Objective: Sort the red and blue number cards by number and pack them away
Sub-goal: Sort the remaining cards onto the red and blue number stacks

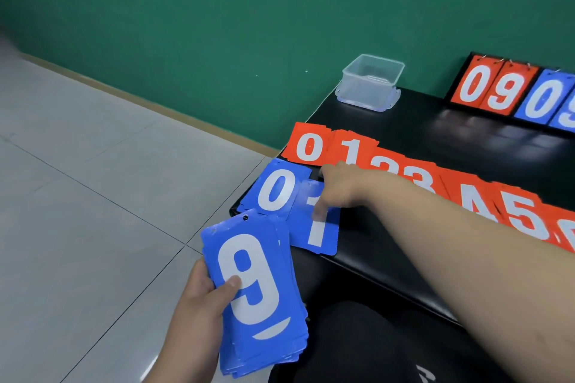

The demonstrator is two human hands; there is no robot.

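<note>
Red row (404, 177) laid on black table (420, 140), 0-5 visible, rest out of frame. Blue row barely started: blue 0 pile (273, 190), blue 1 card (317, 233) beside it. Right hand (337, 188) on that card, one digit pressing its face; pinching or not, can't tell. Left hand (196, 305) grips thick blue stack (258, 295), 9 on top. Clear plastic box (370, 81) holds no cards; packing looks unstarted.
</note>
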